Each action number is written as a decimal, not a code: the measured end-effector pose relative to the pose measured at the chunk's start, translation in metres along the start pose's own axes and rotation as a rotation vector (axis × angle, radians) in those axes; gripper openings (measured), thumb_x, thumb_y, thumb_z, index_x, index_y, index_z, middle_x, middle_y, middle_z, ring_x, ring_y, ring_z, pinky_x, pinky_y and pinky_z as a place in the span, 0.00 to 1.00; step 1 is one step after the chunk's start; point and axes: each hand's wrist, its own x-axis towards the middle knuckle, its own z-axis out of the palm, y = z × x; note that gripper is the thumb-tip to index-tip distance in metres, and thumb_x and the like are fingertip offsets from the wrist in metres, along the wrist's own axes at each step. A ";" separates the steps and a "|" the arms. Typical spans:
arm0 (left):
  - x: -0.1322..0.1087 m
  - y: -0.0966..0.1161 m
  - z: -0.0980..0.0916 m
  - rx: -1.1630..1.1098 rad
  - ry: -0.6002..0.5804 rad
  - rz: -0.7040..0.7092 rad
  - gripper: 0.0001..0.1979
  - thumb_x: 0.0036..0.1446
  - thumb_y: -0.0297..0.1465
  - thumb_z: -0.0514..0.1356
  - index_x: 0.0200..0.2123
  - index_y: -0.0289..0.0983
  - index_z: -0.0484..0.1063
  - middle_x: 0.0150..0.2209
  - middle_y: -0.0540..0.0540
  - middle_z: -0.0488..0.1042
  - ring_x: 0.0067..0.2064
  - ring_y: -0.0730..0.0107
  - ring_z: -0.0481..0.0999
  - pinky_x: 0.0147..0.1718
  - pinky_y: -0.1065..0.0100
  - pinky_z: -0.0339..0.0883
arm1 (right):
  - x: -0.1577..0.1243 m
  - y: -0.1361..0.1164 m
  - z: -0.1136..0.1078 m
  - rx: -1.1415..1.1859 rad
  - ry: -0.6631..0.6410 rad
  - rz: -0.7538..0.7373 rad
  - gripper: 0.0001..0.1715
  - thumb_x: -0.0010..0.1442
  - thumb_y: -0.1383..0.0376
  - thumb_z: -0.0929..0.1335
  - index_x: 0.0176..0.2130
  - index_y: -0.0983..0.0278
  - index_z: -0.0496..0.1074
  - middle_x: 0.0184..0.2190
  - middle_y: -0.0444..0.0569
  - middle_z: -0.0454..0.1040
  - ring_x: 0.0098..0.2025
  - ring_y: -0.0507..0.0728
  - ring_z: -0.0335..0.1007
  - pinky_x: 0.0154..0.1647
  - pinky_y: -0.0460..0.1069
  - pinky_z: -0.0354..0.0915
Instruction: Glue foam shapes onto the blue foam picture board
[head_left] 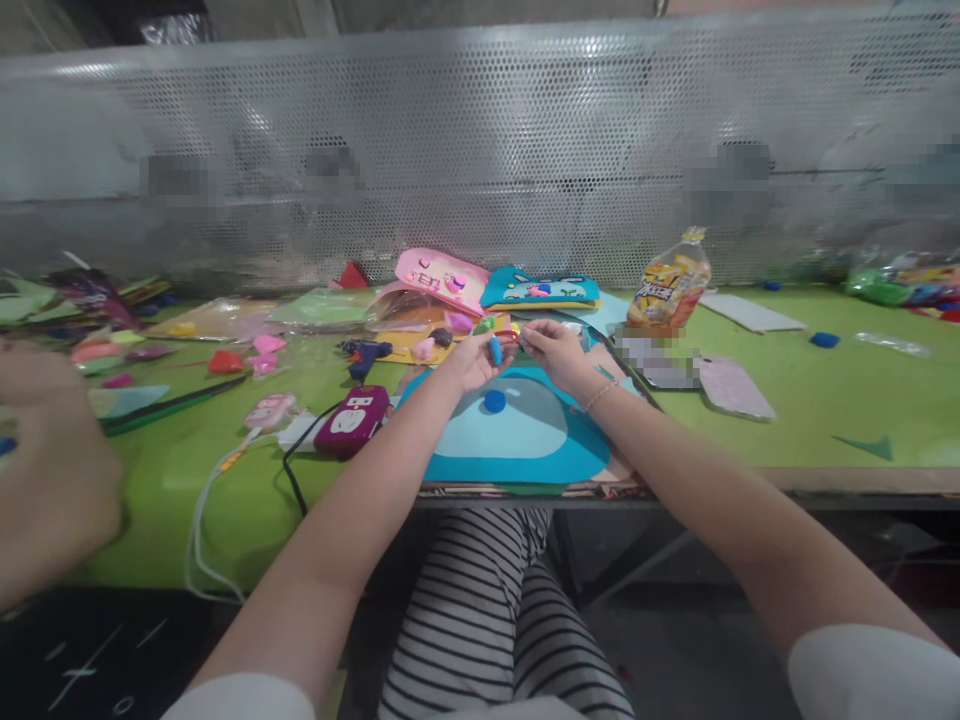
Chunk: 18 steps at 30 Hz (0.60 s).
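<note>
Blue piece (496, 350) against left hand (478, 363), right hand (559, 350) just beside, grip of both unclear

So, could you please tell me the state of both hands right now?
Left hand: partly curled, small blue piece against it; grip cannot be told.
Right hand: nearly closed beside a small red piece; grip cannot be told.

A snack bag (666, 290) stands on the right, a pale pink phone (736, 388) nearer; a perforated metal panel (465, 150) rises beyond the surface (787, 440).
</note>
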 end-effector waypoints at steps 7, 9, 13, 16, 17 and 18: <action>0.000 0.003 -0.002 0.038 0.027 -0.062 0.15 0.62 0.33 0.49 0.27 0.32 0.67 0.16 0.51 0.63 0.16 0.80 0.63 0.14 0.79 0.58 | 0.000 0.003 0.000 0.022 -0.044 0.013 0.18 0.39 0.56 0.76 0.27 0.62 0.70 0.24 0.41 0.71 0.28 0.48 0.66 0.31 0.45 0.64; 0.001 0.002 -0.001 0.055 0.040 -0.051 0.14 0.62 0.33 0.50 0.25 0.33 0.64 0.16 0.52 0.60 0.15 0.82 0.61 0.14 0.80 0.55 | 0.000 0.003 0.000 0.016 -0.052 0.021 0.18 0.39 0.55 0.76 0.27 0.61 0.70 0.25 0.41 0.71 0.28 0.48 0.66 0.31 0.45 0.64; 0.000 0.001 0.000 0.051 0.044 -0.030 0.14 0.61 0.33 0.52 0.23 0.35 0.60 0.16 0.55 0.57 0.14 0.84 0.56 0.12 0.82 0.49 | 0.001 0.006 -0.001 0.011 -0.055 0.029 0.18 0.39 0.56 0.76 0.27 0.61 0.70 0.25 0.41 0.71 0.28 0.48 0.66 0.32 0.45 0.64; 0.000 0.002 0.000 0.039 0.035 -0.028 0.15 0.60 0.34 0.52 0.23 0.34 0.60 0.16 0.55 0.56 0.14 0.84 0.55 0.12 0.81 0.49 | 0.003 0.007 -0.002 0.002 -0.065 0.028 0.18 0.40 0.55 0.76 0.27 0.61 0.70 0.24 0.40 0.70 0.28 0.48 0.65 0.31 0.45 0.64; 0.000 0.002 0.000 0.035 0.029 -0.030 0.15 0.61 0.34 0.52 0.23 0.34 0.62 0.16 0.54 0.57 0.14 0.84 0.56 0.12 0.81 0.50 | 0.003 0.008 -0.003 -0.004 -0.065 0.025 0.18 0.40 0.55 0.75 0.27 0.61 0.70 0.24 0.40 0.70 0.27 0.48 0.65 0.31 0.45 0.64; 0.000 0.002 0.000 0.028 0.023 -0.028 0.14 0.61 0.33 0.51 0.24 0.34 0.63 0.16 0.53 0.59 0.15 0.83 0.58 0.12 0.81 0.53 | 0.003 0.008 -0.003 -0.009 -0.064 0.021 0.17 0.40 0.55 0.75 0.27 0.61 0.70 0.24 0.40 0.70 0.27 0.48 0.65 0.31 0.45 0.64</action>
